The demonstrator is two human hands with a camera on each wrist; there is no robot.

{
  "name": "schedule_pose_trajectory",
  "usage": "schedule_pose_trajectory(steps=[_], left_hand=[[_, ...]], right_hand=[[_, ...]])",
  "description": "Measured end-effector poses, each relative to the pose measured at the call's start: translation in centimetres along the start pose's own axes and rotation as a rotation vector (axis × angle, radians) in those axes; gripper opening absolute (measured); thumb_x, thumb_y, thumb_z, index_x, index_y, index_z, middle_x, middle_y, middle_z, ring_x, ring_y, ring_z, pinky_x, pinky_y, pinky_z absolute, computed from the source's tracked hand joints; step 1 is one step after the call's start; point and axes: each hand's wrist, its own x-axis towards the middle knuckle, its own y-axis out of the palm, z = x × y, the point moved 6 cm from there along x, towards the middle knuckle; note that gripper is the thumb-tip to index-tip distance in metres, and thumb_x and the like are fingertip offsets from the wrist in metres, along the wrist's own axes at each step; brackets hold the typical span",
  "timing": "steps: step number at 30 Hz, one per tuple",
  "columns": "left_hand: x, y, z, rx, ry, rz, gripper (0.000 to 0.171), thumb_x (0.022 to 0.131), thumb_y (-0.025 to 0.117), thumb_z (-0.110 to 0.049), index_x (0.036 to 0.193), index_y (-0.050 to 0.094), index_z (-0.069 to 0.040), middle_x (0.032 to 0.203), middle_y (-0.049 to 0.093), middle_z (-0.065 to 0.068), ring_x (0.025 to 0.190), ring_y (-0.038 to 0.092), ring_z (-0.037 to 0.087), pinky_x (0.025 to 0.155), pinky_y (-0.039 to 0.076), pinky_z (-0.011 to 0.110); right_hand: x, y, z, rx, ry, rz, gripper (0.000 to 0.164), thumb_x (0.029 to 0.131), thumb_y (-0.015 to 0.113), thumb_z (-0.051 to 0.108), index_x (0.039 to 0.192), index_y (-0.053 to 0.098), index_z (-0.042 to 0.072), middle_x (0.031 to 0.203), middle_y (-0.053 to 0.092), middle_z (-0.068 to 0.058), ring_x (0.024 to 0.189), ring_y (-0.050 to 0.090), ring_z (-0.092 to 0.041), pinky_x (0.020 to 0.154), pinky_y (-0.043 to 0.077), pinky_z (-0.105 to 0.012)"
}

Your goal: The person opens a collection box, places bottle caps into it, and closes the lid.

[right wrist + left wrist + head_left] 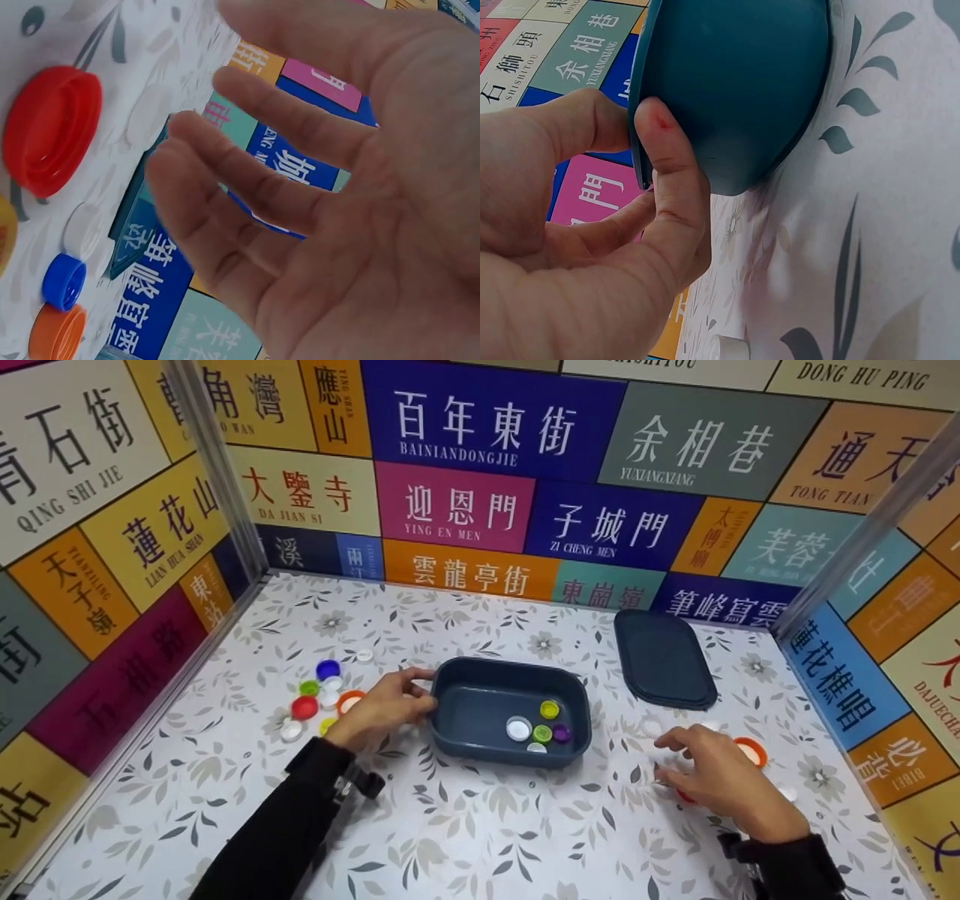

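A dark blue-grey rectangular container (472, 709) stands mid-table. My left hand (382, 706) pinches the rim at its left end, thumb and fingers on either side of the wall, as the left wrist view (630, 232) shows. Inside, toward the right end, lie several bottle caps, among them a white cap (518, 728), a yellow cap (550, 709) and a purple cap (561, 733). My right hand (716, 776) hovers over caps right of the container, its fingers apart and loosely bent around nothing. Close by in the right wrist view are a red cap (52, 131), a blue cap (64, 283) and an orange cap (58, 334).
Left of the container is a loose group of caps, including a blue cap (328, 670) and a red cap (304, 707). The dark lid (666, 660) lies flat at the back right. Printed panels (457, 502) wall in the flower-patterned tabletop (465, 847).
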Motion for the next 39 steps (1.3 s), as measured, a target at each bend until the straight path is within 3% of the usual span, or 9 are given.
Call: schedule_pose_trajectory(steps=[3,7,12,19,25,33,36,39], left_hand=[[-0.1,-0.1,0.0,0.009,-0.014,-0.003,0.068,0.103,0.075,-0.011,0.169,0.059,-0.011,0.125,0.07,0.013,0.098,0.071,0.018,0.089,0.063,0.03],[-0.1,-0.2,0.0,0.042,-0.036,-0.013,0.066,0.104,0.075,-0.013,0.168,0.06,-0.014,0.128,0.071,0.013,0.101,0.072,0.019,0.093,0.064,0.031],[-0.1,-0.1,-0.1,0.039,-0.016,-0.004,0.065,0.106,0.075,-0.014,0.169,0.059,-0.011,0.128,0.071,0.014,0.1,0.073,0.019,0.091,0.065,0.031],[-0.1,-0.1,-0.1,0.03,-0.002,0.002,0.065,0.107,0.075,-0.014,0.169,0.058,-0.008,0.125,0.071,0.014,0.099,0.073,0.018,0.09,0.065,0.029],[-0.1,-0.1,0.1,0.018,-0.022,-0.002,0.064,0.107,0.074,-0.012,0.169,0.058,-0.01,0.125,0.071,0.013,0.099,0.073,0.019,0.091,0.065,0.031],[-0.1,-0.2,0.0,0.006,-0.029,-0.009,0.064,0.106,0.075,-0.012,0.169,0.059,-0.012,0.127,0.07,0.014,0.1,0.073,0.019,0.093,0.065,0.033],[-0.1,-0.1,0.0,0.001,-0.021,-0.009,0.065,0.105,0.075,-0.011,0.168,0.059,-0.01,0.126,0.07,0.013,0.1,0.073,0.018,0.092,0.066,0.031],[-0.2,0.0,0.0,0.002,-0.012,-0.005,0.065,0.105,0.075,-0.011,0.168,0.059,-0.009,0.125,0.07,0.013,0.099,0.073,0.018,0.091,0.065,0.03]], right_hand=[[-0.1,0.4,-0.8,-0.007,0.042,0.067,0.043,0.092,0.098,0.023,0.127,0.081,0.005,0.117,0.08,-0.018,0.109,0.077,-0.04,0.091,0.066,-0.058],[-0.1,0.8,-1.5,-0.009,0.085,0.123,0.041,0.087,0.099,0.02,0.12,0.081,0.004,0.111,0.081,-0.016,0.102,0.076,-0.032,0.085,0.063,-0.047],[-0.2,0.9,-1.8,-0.024,0.079,0.125,0.027,0.084,0.095,0.012,0.107,0.08,0.007,0.1,0.08,-0.008,0.092,0.071,-0.021,0.077,0.057,-0.035],[-0.1,0.9,-1.7,-0.004,0.085,0.123,0.019,0.085,0.091,0.008,0.101,0.08,0.01,0.097,0.077,-0.003,0.09,0.067,-0.017,0.078,0.057,-0.034],[0.5,0.3,-0.5,-0.004,0.032,0.011,0.018,0.088,0.094,0.013,0.104,0.085,0.008,0.098,0.077,-0.005,0.091,0.07,-0.02,0.08,0.059,-0.036],[2.1,-1.5,4.2,0.049,-0.133,-0.228,0.02,0.092,0.097,0.008,0.11,0.089,0.005,0.098,0.079,-0.007,0.09,0.078,-0.025,0.078,0.068,-0.033],[3.0,-1.9,6.4,0.087,-0.2,-0.303,0.02,0.093,0.096,0.003,0.112,0.089,0.005,0.102,0.08,-0.008,0.091,0.081,-0.026,0.08,0.073,-0.041],[4.0,-2.1,8.1,0.109,-0.231,-0.325,0.022,0.094,0.095,0.003,0.115,0.088,0.005,0.107,0.08,-0.011,0.093,0.082,-0.026,0.083,0.074,-0.049]])
